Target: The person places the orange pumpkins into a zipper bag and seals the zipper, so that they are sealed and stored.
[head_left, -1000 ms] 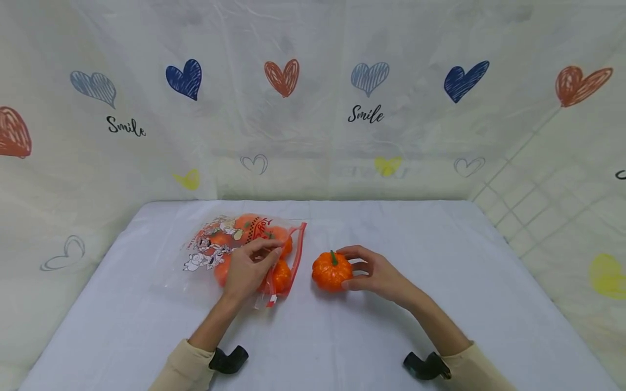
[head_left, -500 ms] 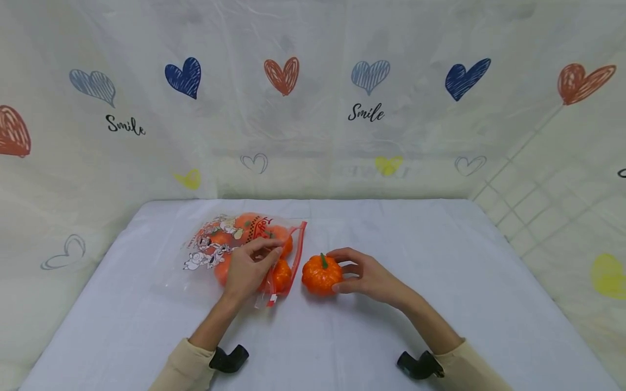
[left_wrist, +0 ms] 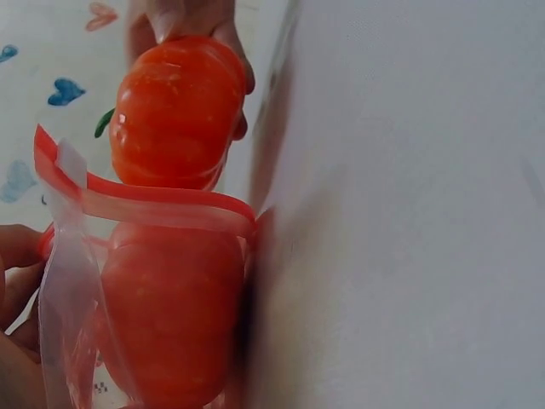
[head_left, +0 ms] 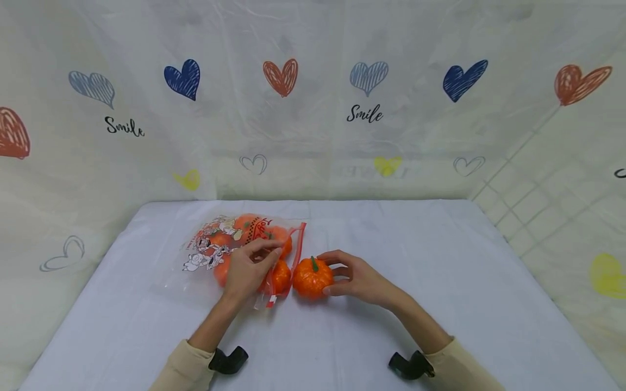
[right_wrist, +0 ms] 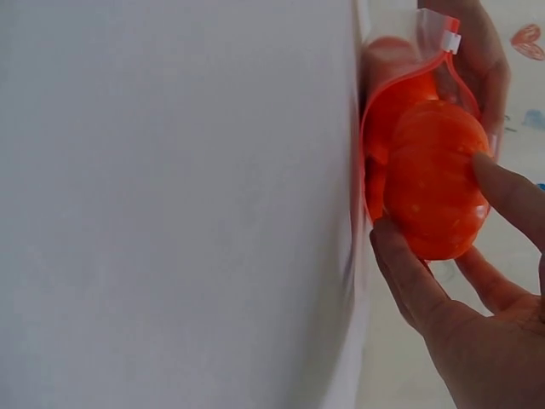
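Observation:
A small orange pumpkin (head_left: 312, 279) with a green stem sits at the mouth of a clear zip bag (head_left: 195, 277). My right hand (head_left: 359, 279) grips its right side between thumb and fingers. In the right wrist view the pumpkin (right_wrist: 434, 179) stands in front of the bag's red-edged opening. My left hand (head_left: 248, 269) pinches the upper edge of that opening and holds it up. Several orange pumpkins lie inside the bag; the nearest bagged pumpkin (left_wrist: 174, 311) shows through the plastic in the left wrist view. Printed cartoon figures cover part of the others.
A white cloth covers the table (head_left: 415, 244). Behind it hangs a pale sheet (head_left: 313, 136) printed with hearts and lettering. A white slider (right_wrist: 451, 41) sits on the bag's red zip edge.
My right hand has moved left with the pumpkin, from apart from the bag to right at its opening. My left hand and the bag have stayed in place.

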Available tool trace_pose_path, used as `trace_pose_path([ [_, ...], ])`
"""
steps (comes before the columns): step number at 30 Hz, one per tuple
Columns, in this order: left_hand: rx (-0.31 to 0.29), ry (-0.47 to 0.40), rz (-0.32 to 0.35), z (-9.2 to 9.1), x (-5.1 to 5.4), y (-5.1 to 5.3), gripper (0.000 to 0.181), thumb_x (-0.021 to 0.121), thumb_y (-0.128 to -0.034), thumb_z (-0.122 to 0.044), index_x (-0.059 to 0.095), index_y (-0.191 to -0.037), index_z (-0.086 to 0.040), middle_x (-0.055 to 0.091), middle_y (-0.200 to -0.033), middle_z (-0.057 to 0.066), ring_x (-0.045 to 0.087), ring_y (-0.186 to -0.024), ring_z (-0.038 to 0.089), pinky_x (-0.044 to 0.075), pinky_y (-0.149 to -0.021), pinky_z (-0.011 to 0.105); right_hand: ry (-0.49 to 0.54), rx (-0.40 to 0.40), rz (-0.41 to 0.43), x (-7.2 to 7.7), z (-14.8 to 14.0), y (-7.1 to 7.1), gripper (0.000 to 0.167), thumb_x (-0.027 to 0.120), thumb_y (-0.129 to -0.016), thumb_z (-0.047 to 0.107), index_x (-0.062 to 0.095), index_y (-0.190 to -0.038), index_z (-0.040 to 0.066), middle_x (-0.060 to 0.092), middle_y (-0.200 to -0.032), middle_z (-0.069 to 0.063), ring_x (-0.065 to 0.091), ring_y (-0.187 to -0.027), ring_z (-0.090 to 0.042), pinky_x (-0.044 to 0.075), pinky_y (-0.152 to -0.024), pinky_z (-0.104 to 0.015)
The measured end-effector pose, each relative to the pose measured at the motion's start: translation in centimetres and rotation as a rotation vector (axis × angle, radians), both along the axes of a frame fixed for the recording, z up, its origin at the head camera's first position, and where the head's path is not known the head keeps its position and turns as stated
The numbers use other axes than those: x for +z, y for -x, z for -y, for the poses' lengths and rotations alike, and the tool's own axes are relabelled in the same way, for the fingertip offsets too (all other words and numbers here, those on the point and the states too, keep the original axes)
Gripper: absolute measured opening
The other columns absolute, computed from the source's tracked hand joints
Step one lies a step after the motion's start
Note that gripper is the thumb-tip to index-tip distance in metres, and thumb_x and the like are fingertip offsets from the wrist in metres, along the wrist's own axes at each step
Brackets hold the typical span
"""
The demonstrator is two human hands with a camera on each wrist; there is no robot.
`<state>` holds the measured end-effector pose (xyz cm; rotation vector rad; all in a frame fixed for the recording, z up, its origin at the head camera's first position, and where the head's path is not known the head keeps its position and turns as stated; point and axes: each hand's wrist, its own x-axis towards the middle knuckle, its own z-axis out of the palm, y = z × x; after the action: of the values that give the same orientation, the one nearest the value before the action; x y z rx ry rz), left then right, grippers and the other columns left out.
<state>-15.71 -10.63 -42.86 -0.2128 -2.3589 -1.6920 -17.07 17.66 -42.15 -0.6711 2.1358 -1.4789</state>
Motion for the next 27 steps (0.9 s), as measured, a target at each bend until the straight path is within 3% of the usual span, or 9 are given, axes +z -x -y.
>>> trace_pose_path([
  [14,0.006,-0.011,-0.008,-0.1,0.0,-0.1,0.017,0.077,-0.0954,-0.024,0.081,-0.111,-0.020,0.077,-0.110,0.002,0.064,-0.094,0.020,0.055,-0.082,0.018,0.001,0.027,-0.006,-0.4,1.4,0.1,0.061,0.077,-0.094,0.015,0.051,-0.149,0.012,0.054,-0.153,-0.011,0.060,-0.133,-0.035,0.057,-0.103,-0.033],
  [27,0.012,0.002,-0.015,-0.1,0.2,-0.1,0.017,0.076,-0.0958,-0.023,0.081,-0.112,-0.020,0.077,-0.109,0.003,0.063,-0.095,0.020,0.054,-0.081,0.018,-0.054,0.023,-0.082,-0.4,1.6,0.3,0.062,0.077,-0.093,0.014,0.051,-0.149,0.009,0.055,-0.151,-0.016,0.063,-0.130,-0.038,0.060,-0.099,-0.037],
])
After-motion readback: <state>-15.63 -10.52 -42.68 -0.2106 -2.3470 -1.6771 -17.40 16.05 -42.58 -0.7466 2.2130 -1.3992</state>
